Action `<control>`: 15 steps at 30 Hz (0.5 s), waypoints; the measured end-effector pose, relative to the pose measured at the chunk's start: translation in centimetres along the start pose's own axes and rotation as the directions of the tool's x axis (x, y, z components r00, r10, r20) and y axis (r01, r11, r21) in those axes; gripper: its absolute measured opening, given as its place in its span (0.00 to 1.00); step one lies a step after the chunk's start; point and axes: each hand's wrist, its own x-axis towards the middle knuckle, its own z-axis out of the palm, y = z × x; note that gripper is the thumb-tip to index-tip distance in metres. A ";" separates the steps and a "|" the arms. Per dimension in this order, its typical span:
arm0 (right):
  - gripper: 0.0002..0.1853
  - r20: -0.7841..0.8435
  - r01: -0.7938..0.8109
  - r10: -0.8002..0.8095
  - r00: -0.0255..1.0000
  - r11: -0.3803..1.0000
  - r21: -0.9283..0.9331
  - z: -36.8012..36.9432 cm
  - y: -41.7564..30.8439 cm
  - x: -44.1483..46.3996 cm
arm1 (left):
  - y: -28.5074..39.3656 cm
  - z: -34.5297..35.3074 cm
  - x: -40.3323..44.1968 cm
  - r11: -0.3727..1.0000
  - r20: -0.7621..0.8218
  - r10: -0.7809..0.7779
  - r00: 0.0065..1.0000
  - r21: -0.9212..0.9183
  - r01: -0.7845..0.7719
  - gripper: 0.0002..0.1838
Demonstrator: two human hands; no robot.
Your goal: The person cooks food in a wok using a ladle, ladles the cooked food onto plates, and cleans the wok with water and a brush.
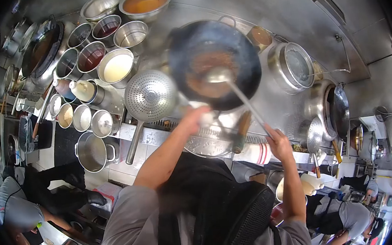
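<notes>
A black wok (252,78) sits on the range in front of me, with reddish-brown food (205,65) and haze inside it. My right hand (279,144) is closed round the long handle of a metal ladle (245,100), whose bowl rests over the food. At the wok's near left rim is my left hand (195,119), blurred, closed where the wok's near handle would be; a whitish patch, perhaps a cloth, shows by its fingers. Left of that hand lies a perforated strainer (151,96) with its handle toward me.
Metal pots of sauces (116,67) and bowls of seasonings (82,117) crowd the left. A lidded pot (292,67) stands right of the wok. Along the front edge lie a striped towel (253,155) and another strainer (311,135). Other people (348,216) are at both sides.
</notes>
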 end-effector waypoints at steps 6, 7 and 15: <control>0.31 -0.145 -0.180 0.216 0.965 0.957 0.228 0.1 -0.8 -3.7 | -2.5 4.0 -3.3 0.977 -0.030 0.214 0.976 0.028 -0.213 0.17; 0.30 -0.131 -0.212 0.265 0.955 0.923 0.321 0.3 -1.6 -4.1 | -3.7 3.2 -2.2 0.989 -0.030 0.146 0.989 0.013 -0.146 0.16; 0.28 0.286 -0.293 0.188 0.940 0.872 0.391 -10.6 -2.4 -5.9 | -6.7 5.1 -7.8 0.952 -0.047 0.306 0.951 0.043 -0.304 0.13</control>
